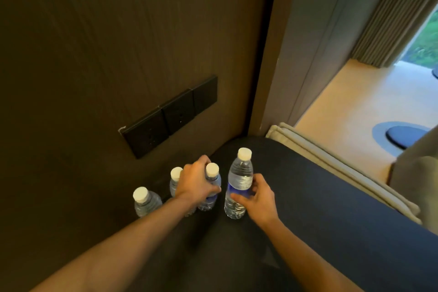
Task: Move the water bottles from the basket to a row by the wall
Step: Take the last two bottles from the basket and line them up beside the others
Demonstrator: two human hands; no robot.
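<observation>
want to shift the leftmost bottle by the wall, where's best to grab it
Grip the leftmost bottle around its ribbed upper body just under the white cap, coming from above and the room side. It stands upright close to the dark wall, so that side is blocked, and the left forearm crosses its lower part.

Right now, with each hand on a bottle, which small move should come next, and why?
Probably the right hand should slide its clear plastic white-capped bottle toward the dark wood wall. It stands farther out than the three bottles there, one gripped by the left hand.
</observation>
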